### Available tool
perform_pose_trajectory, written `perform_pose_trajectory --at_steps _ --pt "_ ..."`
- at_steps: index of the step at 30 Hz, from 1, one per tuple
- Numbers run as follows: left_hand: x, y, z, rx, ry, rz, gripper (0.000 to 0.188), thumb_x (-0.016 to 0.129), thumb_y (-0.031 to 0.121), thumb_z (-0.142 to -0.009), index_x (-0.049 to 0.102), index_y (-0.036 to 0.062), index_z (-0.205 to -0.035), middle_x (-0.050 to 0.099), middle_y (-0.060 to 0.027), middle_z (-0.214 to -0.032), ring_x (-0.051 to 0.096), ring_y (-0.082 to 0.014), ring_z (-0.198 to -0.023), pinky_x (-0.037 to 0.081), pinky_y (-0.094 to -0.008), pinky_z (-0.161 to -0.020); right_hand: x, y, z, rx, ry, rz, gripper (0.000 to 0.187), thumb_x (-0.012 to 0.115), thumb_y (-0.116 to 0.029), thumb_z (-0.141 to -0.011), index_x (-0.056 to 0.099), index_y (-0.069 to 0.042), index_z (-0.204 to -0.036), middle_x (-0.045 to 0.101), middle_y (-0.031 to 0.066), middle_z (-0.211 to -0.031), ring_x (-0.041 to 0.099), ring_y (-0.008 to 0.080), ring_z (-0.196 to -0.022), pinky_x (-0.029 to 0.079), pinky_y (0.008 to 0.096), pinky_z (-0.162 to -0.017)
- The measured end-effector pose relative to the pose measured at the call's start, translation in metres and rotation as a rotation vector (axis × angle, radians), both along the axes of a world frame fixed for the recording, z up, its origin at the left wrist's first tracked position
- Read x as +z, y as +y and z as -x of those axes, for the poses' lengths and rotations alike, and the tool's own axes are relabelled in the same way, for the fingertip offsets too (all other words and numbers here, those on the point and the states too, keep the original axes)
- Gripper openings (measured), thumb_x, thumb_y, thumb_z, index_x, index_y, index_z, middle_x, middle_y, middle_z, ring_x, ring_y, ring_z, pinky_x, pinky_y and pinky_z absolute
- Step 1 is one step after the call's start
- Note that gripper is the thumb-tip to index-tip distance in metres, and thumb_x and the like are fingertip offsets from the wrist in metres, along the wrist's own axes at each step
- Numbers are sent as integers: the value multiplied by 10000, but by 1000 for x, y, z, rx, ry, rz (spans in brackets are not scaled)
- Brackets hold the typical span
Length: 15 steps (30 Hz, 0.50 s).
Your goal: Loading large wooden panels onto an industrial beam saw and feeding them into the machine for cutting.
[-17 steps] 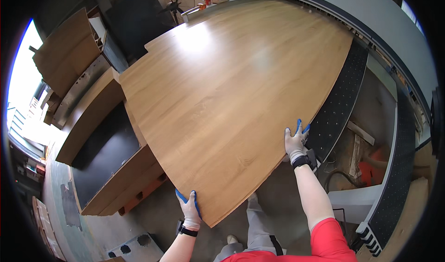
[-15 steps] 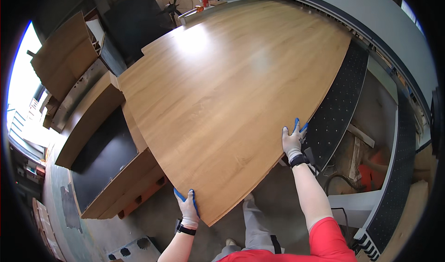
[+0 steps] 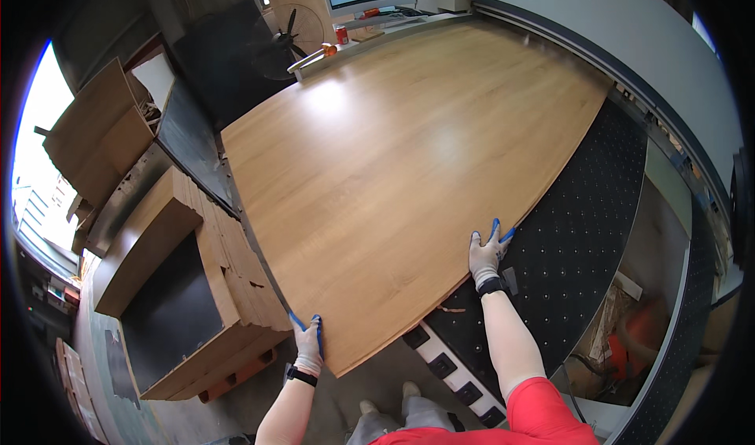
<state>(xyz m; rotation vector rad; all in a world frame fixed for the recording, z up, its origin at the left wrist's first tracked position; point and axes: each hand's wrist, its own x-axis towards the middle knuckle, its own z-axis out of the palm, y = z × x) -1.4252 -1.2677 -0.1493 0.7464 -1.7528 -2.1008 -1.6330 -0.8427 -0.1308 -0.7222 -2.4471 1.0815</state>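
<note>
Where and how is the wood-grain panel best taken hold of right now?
Probably at its near corner, from the person's side, one hand on each edge that meets there. The panel is broad and flat, and that corner appears to jut beyond the black dotted table, which should leave room to grip from below. The left hand is beside that corner.

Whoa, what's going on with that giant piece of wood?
A person in gloves has both hands on a big wood-grain panel. The left hand is at its near left corner, and the right hand is on its edge farther right. The panel lies over part of a black dotted table, with its near corner sticking out past it.
</note>
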Motion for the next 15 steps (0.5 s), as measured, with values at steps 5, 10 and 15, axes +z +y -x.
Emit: perform_pose_trajectory --at_steps 5,10,15 --pt "19 14 7 62 -3 -80 739 589 -56 -924 248 65 -1569 451 -123 -1481 492 -250 -1301 406 -359 -1105 4 0 8 29 23 -21 768 697 -298 -896 360 -109 -1559 32 370 -1615 120 468 -1524 190 448 -1233" --pt "4 -6 6 -16 71 -105 642 582 74 -969 307 92 -1549 524 -105 -1409 548 -249 -1220 466 -404 -1055 7 6 7 95 -2 -44 914 726 -436 -861 278 -112 -1588 49 385 -1608 122 508 -1508 177 492 -1235" --pt "-20 2 -6 -320 187 -768 664 281 557 -1054 431 78 -1489 502 -159 -1483 518 -364 -1321 424 -496 -1109 10 45 -118 241 -31 195 848 629 -489 -936 320 36 -1525 400 297 -1530 402 404 -1427 332 405 -1186"
